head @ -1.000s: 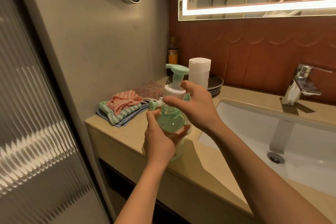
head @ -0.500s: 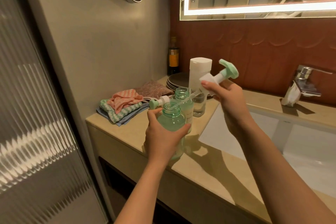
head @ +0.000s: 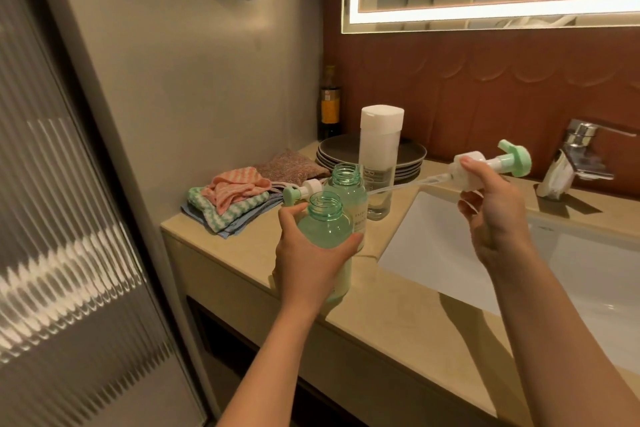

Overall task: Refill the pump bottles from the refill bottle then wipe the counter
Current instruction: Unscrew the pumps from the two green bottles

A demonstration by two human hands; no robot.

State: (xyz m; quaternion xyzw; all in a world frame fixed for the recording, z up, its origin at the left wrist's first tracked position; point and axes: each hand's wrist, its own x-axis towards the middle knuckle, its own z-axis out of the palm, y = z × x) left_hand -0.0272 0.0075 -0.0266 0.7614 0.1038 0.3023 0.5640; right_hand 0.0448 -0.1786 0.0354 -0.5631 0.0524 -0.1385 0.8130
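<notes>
Open green pump bottle (head: 325, 225) gripped by left hand (head: 308, 263); pump head (head: 485, 165) pinched by right hand (head: 495, 215) (tube pointing left); second open bottle (head: 348, 194) just behind left grip.

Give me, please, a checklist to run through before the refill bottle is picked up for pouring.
1. Open neck on near pump bottle: ok, pump head is out.
2. Steady grip: ok, left hand grips it upright.
3. Free right hand: not ok, it holds the pump head.
4. Cap off refill bottle: not ok, white cap on.
5. Open neck on rear pump bottle: ok.
6. Wiping cloths ready: ok, piled on counter.
</notes>
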